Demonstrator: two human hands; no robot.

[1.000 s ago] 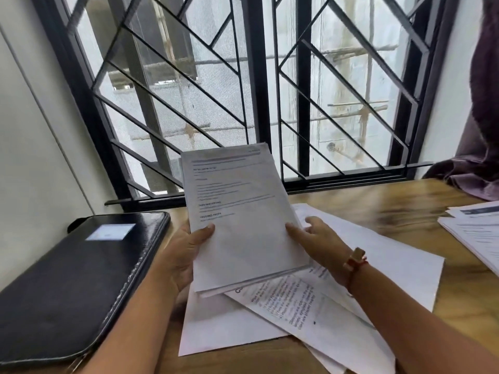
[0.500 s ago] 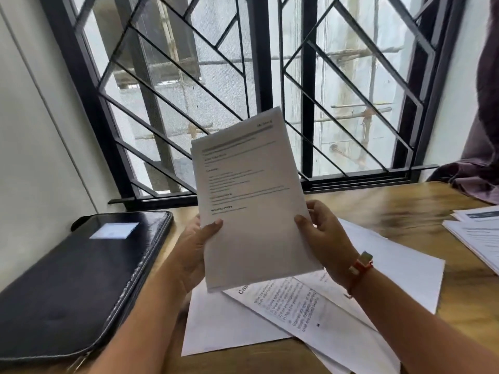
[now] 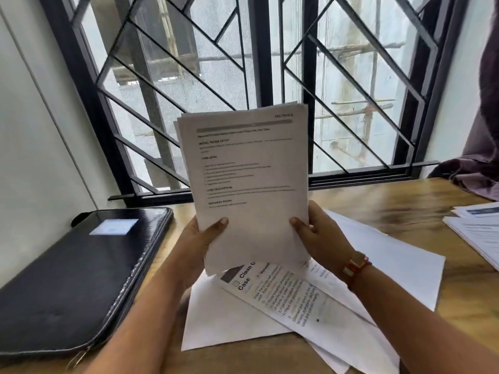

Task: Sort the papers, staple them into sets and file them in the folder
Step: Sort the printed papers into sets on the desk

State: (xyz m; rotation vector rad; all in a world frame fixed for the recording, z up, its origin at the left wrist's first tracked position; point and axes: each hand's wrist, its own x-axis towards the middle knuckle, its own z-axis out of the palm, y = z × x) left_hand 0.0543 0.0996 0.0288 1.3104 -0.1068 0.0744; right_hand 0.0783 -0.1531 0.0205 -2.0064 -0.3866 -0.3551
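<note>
While you've got the stack [image 3: 251, 184] upright between both hands, tap its bottom edge on the table [image 3: 378, 201] to square it up. The top corners look a bit fanned, and stapling uneven sheets is a pain. Your left hand [image 3: 198, 240] pinches the lower left edge, thumb on the front, and your right hand [image 3: 320, 238] pinches the lower right edge the same way. So the stack rises above both grips, over the loose sheets [image 3: 297, 300], with the folder [image 3: 81, 265] lying closed off to your left.
</note>
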